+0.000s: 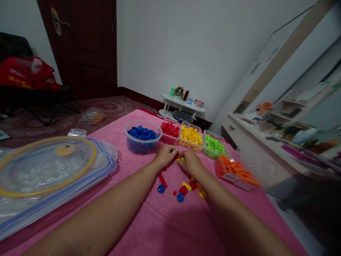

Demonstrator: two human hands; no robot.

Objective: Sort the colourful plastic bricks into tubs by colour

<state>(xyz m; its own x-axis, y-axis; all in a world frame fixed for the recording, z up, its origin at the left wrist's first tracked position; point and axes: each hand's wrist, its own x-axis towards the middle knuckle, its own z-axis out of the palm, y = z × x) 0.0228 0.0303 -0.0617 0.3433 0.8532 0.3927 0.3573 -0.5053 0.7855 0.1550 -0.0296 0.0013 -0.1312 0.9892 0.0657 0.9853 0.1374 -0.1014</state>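
Note:
Both hands are close together over the pink cloth, just in front of the boxes of toy bricks. My right hand [190, 161] is closed, with small yellow toy bricks [180, 159] at its fingertips. A few centimetres to the left, my left hand [165, 156] has its fingers curled, and what they grip is hidden. Nearer to me lie a red bar [162, 180], a blue wheel [161, 188], another blue wheel [180, 197], a red block [183, 190], a yellow piece [187, 186] and yellow round pieces [201, 193] beside my right forearm.
Behind my hands stand a round tub of blue bricks [143, 146] and boxes of red [170, 129], yellow [191, 137] and green bricks [214, 145]. An orange-brick box [237, 172] is at right. Clear zip bags [106, 156] and a yellow-rimmed lid [48, 193] lie left.

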